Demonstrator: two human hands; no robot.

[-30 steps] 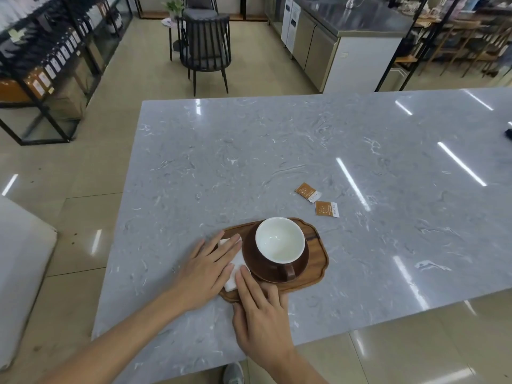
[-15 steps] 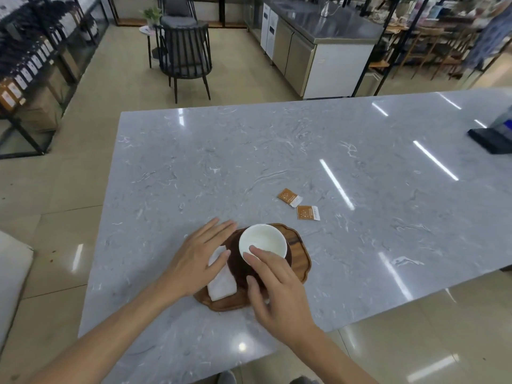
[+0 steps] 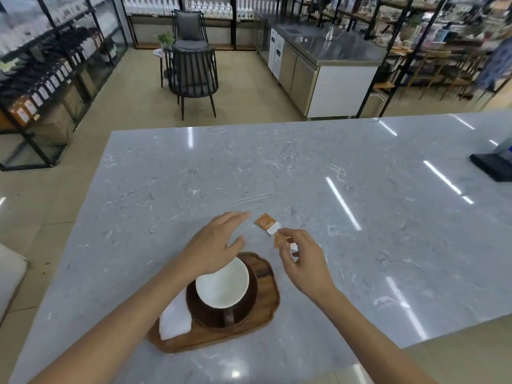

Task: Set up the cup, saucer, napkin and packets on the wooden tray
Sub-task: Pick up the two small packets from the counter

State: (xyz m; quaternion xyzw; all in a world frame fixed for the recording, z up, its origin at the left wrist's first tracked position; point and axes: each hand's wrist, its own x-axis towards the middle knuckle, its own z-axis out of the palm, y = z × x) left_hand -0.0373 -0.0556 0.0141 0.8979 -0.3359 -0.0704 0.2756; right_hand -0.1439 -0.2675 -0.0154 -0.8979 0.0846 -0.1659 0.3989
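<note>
A wooden tray (image 3: 263, 314) lies near the front edge of the grey marble table (image 3: 277, 167). On it stands a dark brown saucer (image 3: 249, 309) with a cup (image 3: 221, 284), white inside. A folded white napkin (image 3: 174, 317) lies on the tray's left part. Beyond the tray, one orange packet (image 3: 266, 222) lies flat on the table. My right hand (image 3: 300, 256) pinches a second orange packet (image 3: 279, 240) between thumb and fingers. My left hand (image 3: 216, 245) hovers over the cup's far rim with fingers spread, its fingertips close to the flat packet.
A black flat device (image 3: 493, 164) sits at the table's right edge. Past the table are black chairs (image 3: 192, 76), a steel counter (image 3: 327, 67) and shelving with bottles (image 3: 41, 87) on the left.
Both hands have left the napkin and cup and reached forward to the packets. My right hand has taken hold of the nearer packet. The camera has tilted up.
</note>
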